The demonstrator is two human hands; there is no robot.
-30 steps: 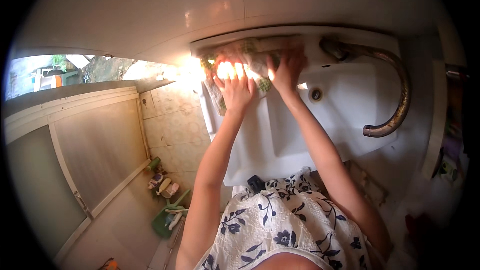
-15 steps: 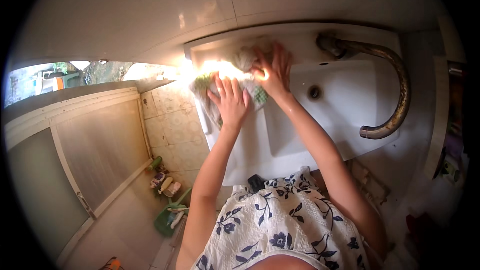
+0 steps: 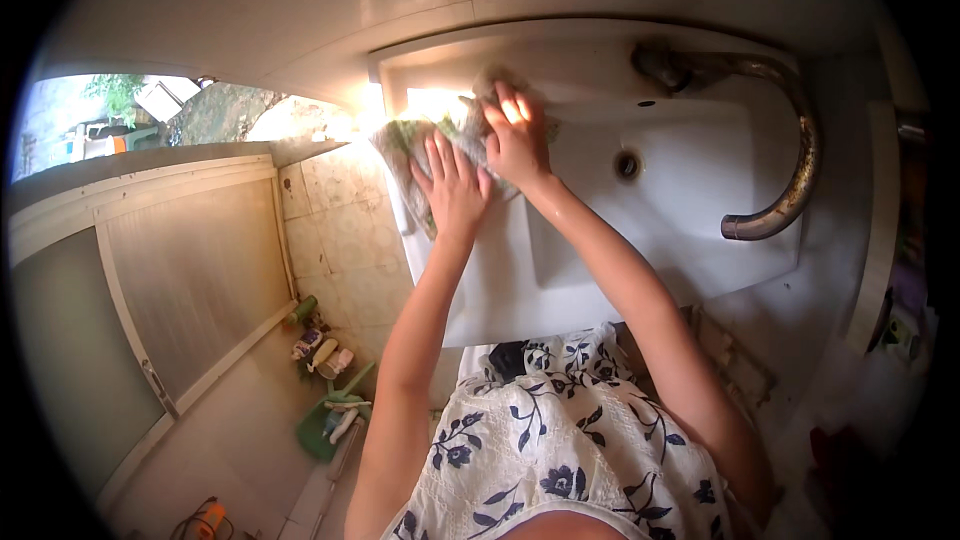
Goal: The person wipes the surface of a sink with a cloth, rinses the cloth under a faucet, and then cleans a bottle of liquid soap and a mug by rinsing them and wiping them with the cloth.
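Note:
A wet, greyish cloth with green patches lies over the left ledge of the white sink. My left hand rests flat on the cloth, its fingers stretched out. My right hand is closed on the cloth's bunched far end, near the sink's back rim. Part of that end is hidden under the right hand's fingers, and strong sunlight washes out the cloth's far edge. To the right of both hands is the basin's drain hole.
A rusty curved faucet arches over the basin's right side. At the left stands a framed sliding panel below a bright opening. Bottles and a green dustpan are on the floor at lower left.
My right hand has moved slightly left and nearer, and its spread fingers have drawn together on the cloth. My left hand stays on the cloth. The view has shifted a little.

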